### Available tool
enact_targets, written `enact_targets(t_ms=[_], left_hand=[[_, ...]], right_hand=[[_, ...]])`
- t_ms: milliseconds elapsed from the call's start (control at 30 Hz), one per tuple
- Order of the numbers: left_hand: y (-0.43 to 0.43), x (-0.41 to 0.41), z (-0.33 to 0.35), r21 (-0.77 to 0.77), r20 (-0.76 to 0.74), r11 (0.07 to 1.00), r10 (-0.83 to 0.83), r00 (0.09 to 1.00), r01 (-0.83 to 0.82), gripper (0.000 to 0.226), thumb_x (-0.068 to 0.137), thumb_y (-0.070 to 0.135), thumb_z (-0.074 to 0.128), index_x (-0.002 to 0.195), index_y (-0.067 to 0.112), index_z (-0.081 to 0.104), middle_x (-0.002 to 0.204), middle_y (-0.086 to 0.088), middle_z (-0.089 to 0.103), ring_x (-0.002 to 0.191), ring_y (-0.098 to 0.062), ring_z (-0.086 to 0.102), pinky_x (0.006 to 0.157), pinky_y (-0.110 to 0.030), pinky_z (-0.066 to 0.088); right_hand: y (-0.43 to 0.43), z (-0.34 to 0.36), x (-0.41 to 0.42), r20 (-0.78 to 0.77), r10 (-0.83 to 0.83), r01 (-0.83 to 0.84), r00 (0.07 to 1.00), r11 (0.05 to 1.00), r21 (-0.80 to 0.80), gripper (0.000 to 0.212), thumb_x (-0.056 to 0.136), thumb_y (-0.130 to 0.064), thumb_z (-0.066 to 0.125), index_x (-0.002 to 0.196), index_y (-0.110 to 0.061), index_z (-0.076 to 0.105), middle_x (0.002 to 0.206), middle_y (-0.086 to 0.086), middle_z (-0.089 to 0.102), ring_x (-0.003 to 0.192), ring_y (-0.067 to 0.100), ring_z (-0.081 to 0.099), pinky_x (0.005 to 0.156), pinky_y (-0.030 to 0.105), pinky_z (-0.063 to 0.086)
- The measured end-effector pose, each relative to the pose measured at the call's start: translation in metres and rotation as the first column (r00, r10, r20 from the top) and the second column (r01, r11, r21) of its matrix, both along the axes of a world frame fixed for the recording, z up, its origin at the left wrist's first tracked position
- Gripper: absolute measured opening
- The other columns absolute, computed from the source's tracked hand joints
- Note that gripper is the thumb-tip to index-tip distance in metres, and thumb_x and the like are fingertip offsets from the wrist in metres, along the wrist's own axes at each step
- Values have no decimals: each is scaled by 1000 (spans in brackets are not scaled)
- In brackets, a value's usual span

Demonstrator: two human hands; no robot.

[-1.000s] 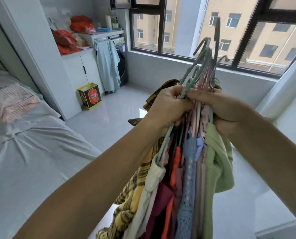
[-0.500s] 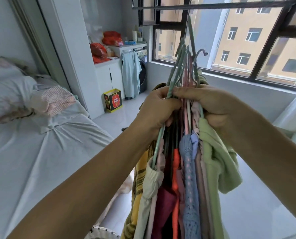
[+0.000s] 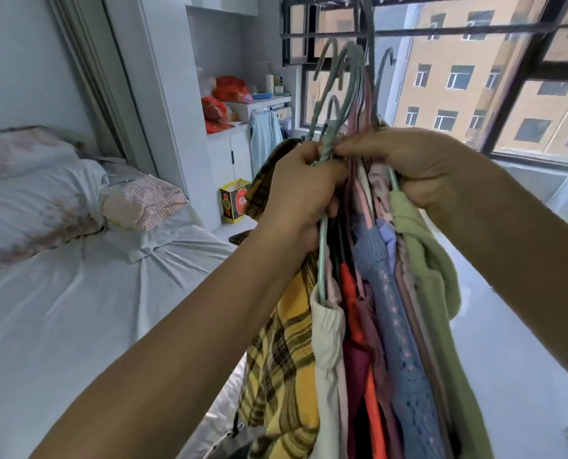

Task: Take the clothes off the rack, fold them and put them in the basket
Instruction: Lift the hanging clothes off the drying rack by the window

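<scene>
Over on the left, the bed (image 3: 87,309) fills most of the room, its pillows (image 3: 34,197) at the head and a folded striped cloth (image 3: 143,202) lying beside them. Right of that, the big window (image 3: 458,77) shows the building opposite, and the rack (image 3: 441,29), a dark bar, crosses high in front of the glass. Front and centre hangs the bundle of clothes (image 3: 375,326): a yellow plaid shirt (image 3: 282,352), a blue lace piece (image 3: 398,326), a green top (image 3: 425,270), something orange-red between them, all packed tight together. Above them bristles a cluster of hangers (image 3: 342,81), the hooks pointing up near the bar; whether any hook is on it I cannot tell.

Now the hands. The left hand (image 3: 304,190) is clenched round the hanger necks, and the right hand (image 3: 418,170) grips the same bunch from the other side, fingertips nearly touching.

Progress? Early, by my reading. Everything is on its hanger and nothing is folded. No basket is clearly in view. Stripping the hangers, folding and loading all remain.
</scene>
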State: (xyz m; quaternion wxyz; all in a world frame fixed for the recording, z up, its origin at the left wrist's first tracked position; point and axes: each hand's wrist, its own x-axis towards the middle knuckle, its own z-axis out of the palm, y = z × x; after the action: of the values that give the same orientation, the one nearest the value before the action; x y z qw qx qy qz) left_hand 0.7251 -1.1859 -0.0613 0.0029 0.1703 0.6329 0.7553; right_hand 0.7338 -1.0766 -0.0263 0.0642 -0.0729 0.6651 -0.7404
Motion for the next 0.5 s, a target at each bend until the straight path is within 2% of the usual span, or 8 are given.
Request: enact_targets(t_ms=[100, 233, 300, 400, 500], left_hand=[[-42, 2, 11, 24, 5, 998, 60, 998, -60, 17, 81, -9, 44, 85, 4, 55, 53, -6, 41, 29, -11, 31, 38, -21, 25], [-106, 5, 13, 56, 5, 992, 116, 993, -116, 14, 81, -6, 47, 80, 7, 52, 45, -1, 42, 31, -11, 33, 38, -21, 29], [-142, 7, 7, 70, -5, 989, 132, 991, -132, 12, 82, -6, 48, 83, 5, 53, 48, -2, 42, 32, -11, 34, 37, -20, 30], [-201, 7, -5, 101, 9, 987, 127, 992, -128, 13, 83, -5, 48, 90, 4, 52, 51, -2, 42, 35, -11, 35, 38, -18, 31], [-264, 3, -17, 123, 37, 989, 81, 996, -85, 13, 85, -3, 48, 93, 6, 53, 47, -1, 40, 39, -11, 37, 41, -22, 33]], right_hand=[[-41, 11, -4, 11, 75, -75, 997, 997, -13, 15, 60, -11, 61, 66, -2, 71, 58, 13, 65, 47, 24, 62, 49, 27, 55], [-105, 14, -11, 24, 158, -158, 987, 987, 0, 13, 65, -12, 61, 66, -3, 71, 65, 16, 63, 53, 27, 59, 57, 31, 54], [-140, 11, -15, 26, 184, -185, 983, 982, 29, 14, 66, -12, 61, 64, -5, 72, 66, 14, 64, 56, 25, 59, 59, 31, 54], [-199, 4, -20, 58, 217, -219, 975, 975, 33, 15, 65, -10, 59, 66, -1, 70, 63, 12, 66, 51, 21, 61, 53, 27, 55], [-262, -4, -28, 57, 208, -211, 976, 976, 50, 10, 67, -3, 59, 73, 3, 65, 61, 13, 66, 47, 19, 62, 46, 25, 53]])
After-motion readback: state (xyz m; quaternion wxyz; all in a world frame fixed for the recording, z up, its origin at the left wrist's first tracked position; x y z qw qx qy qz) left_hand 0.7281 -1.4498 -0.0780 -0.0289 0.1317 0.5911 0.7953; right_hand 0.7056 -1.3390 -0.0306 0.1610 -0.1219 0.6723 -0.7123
